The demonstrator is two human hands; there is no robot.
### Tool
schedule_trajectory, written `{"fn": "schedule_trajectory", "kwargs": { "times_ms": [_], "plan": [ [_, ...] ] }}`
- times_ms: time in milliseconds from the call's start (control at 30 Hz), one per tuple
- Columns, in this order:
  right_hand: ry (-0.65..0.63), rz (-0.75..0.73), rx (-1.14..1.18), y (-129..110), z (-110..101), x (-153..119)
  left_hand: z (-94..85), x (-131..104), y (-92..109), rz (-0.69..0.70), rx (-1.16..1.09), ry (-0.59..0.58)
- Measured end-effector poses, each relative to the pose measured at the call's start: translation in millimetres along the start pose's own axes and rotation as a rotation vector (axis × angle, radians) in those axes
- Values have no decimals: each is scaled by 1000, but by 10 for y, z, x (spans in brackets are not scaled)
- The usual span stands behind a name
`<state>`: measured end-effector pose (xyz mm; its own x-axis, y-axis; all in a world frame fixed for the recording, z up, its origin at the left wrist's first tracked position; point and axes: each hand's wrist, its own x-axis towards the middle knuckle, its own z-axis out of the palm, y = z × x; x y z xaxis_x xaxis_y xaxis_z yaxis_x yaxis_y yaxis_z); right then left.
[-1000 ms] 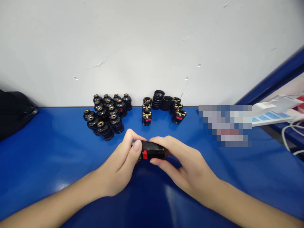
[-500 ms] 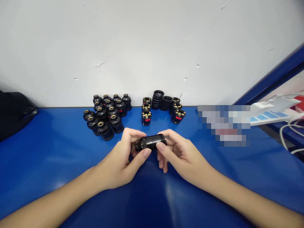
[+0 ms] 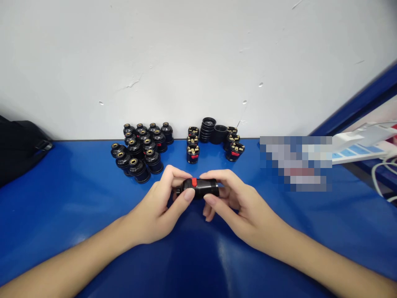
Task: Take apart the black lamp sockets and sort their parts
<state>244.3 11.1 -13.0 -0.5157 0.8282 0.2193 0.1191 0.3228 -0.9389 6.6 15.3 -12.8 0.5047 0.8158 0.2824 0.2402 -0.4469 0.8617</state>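
Observation:
A glossy black lamp socket lies sideways between my hands above the blue table, a red switch showing on its upper side. My left hand is closed around its narrow capped end, thumb in front and fingers behind. At the wider end, my right hand grips the socket with thumb and index finger, its other fingers curled loosely below. Beyond my left hand stand several assembled black sockets with brass-ringed tops. Past the held socket are several socket cores with brass contacts and red switches.
Ribbed black sleeves stand stacked by the white wall, beside a black ring. A dark bag sits at the left edge. On the right are a pixelated item, a white and blue board and white cables.
The socket has turned about its long axis between my hands, so its red switch now shows. My fingers have shifted slightly along it.

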Motion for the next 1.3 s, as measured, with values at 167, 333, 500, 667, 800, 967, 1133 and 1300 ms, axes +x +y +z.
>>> {"fn": "schedule_trajectory", "kwargs": {
  "times_ms": [167, 333, 500, 667, 800, 967, 1133, 1300],
  "plan": [
    [63, -224, -152, 0, -8, -3, -13, 12, -6, -10, -4, 20],
    [122, -320, -363, -30, -4, 2, -1, 15, 13, -11, 42, 8],
    [165, -408, -420, -2, 23, -4, -5, 11, 6, -30, 23, 13],
    [295, -317, -456, -24, -1, 11, 7, 27, -23, -10, -24, 75],
    [310, -223, -406, -31, -53, 45, 22, 45, -38, 29, -61, 137],
    [271, -155, -273, 67, -40, 51, 28, 50, -39, 59, -50, 201],
    [197, -173, -323, 147, -7, 26, 15, 50, -56, 24, 33, 257],
    [223, -251, -517, 101, -36, 24, -7, 51, -80, -28, 47, 347]
  ]
}}
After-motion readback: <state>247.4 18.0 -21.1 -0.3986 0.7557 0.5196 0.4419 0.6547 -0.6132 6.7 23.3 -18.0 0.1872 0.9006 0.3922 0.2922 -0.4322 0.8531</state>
